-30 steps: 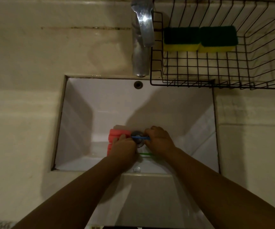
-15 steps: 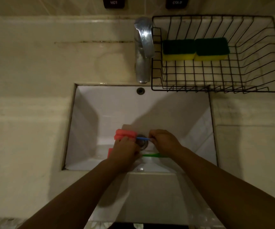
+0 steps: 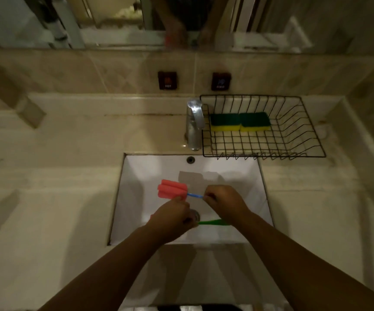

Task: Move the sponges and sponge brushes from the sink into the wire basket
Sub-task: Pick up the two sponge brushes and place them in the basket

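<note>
Brushes, two, both over the white sink [image 3: 136, 198]. Pink sponge brush [image 3: 172, 191]: foam head at nine o'clock of my right hand [image 3: 224, 202], blue handle running nine-to-three into its closed fingers. My left hand [image 3: 173, 219] is closed on a green handle [image 3: 213, 222], its long axis also nine-to-three; that brush's head is hidden. Wire basket [image 3: 293, 131] at one o'clock on the beige counter, nearer my right hand, holding two green-and-yellow sponges [image 3: 239, 122]. Chrome tap [image 3: 195, 124] beside its left rim; room dim.
</note>
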`<move>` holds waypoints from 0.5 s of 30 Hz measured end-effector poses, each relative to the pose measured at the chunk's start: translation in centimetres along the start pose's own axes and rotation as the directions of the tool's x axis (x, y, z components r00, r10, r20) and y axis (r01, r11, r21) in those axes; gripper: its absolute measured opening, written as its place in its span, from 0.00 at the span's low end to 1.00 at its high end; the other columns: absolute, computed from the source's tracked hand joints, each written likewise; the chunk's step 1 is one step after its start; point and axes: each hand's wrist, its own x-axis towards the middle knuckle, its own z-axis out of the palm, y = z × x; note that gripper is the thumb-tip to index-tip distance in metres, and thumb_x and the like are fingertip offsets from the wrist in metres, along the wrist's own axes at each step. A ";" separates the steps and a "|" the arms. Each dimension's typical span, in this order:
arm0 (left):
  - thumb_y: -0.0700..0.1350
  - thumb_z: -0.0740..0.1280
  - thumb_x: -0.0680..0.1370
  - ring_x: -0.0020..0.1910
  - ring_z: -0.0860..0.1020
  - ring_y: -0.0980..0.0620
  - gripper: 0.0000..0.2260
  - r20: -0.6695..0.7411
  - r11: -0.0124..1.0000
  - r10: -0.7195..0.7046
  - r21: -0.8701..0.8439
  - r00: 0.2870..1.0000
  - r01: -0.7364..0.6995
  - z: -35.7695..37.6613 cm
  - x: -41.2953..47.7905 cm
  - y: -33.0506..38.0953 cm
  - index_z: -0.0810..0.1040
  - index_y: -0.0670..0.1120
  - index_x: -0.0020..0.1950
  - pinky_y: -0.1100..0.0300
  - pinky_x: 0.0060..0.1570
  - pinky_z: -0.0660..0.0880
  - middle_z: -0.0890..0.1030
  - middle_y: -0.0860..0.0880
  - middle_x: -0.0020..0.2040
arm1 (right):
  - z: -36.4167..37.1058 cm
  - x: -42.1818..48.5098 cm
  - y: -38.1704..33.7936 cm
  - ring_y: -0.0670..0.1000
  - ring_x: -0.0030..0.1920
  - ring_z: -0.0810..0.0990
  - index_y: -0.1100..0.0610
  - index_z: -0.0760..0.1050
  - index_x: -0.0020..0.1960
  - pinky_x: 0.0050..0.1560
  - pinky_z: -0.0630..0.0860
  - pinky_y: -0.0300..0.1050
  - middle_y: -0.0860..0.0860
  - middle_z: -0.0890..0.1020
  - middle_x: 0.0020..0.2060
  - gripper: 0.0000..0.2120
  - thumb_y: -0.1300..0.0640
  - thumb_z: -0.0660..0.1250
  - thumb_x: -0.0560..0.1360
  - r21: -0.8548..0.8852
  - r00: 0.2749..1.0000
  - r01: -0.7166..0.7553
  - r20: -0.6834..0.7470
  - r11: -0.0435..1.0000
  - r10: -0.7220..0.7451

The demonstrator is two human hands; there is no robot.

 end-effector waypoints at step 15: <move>0.53 0.67 0.78 0.42 0.76 0.54 0.12 -0.146 0.975 0.160 0.180 0.976 -0.133 -9.2 -2.2 3.8 0.85 0.45 0.48 0.62 0.44 0.66 0.82 0.49 0.42 | -8.3 -1.4 -5.8 0.43 0.38 0.76 0.48 0.76 0.42 0.42 0.77 0.44 0.44 0.77 0.36 0.06 0.50 0.65 0.77 -0.073 0.967 0.057 -0.245 0.996 -0.074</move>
